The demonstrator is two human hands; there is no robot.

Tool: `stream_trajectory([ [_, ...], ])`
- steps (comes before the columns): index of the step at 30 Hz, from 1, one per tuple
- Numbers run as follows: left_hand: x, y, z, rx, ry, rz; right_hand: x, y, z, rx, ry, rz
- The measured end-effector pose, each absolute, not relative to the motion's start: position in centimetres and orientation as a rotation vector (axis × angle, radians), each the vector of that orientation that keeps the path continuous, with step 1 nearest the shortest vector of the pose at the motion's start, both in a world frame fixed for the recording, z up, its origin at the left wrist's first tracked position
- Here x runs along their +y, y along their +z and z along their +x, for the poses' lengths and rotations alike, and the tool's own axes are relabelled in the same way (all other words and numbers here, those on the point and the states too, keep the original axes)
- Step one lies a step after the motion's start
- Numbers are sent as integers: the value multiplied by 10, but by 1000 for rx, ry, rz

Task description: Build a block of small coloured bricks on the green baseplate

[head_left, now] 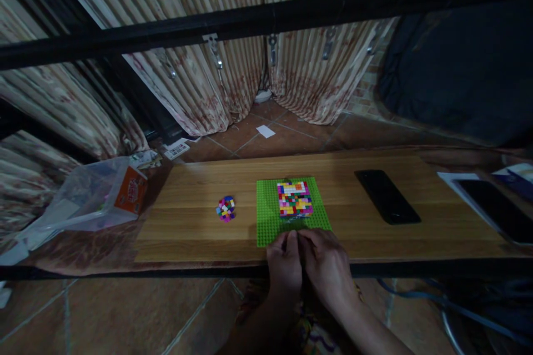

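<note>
A green baseplate (270, 216) lies on the wooden board (195, 233), with a multicoloured block of small bricks (295, 198) built on its far right part. My left hand (283, 266) and my right hand (327, 269) are pressed together at the plate's near edge, fingers curled and fingertips meeting. Whatever sits between the fingertips is too small and dark to make out. A small loose cluster of coloured bricks (225, 208) rests on the board to the left of the plate.
A black phone (386, 196) lies right of the plate. A tablet on white paper (491, 205) sits at the far right. A clear plastic bag with an orange label (95, 194) lies left of the board. Curtains and a black bar stand behind.
</note>
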State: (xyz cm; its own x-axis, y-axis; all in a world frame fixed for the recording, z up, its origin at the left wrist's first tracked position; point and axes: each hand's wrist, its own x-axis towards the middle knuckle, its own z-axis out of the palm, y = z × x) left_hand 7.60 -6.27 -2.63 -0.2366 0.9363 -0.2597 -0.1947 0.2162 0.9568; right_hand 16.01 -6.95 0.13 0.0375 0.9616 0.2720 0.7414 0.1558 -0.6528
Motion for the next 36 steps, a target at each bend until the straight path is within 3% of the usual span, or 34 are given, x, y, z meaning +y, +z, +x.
stream_trajectory([
  [4,-61,-26,82,1425,1302,722,-68,-1,157,-1656,404,-1679],
  [12,-49,-9,73,1180,1245,304,-54,-10,179,-1242,827,-1549],
  [22,-49,-12,54,1180,1170,307,-10,-13,200,-1255,698,-1359],
  [36,-47,-13,51,1165,1127,317,5,-20,194,-884,1059,-1253],
])
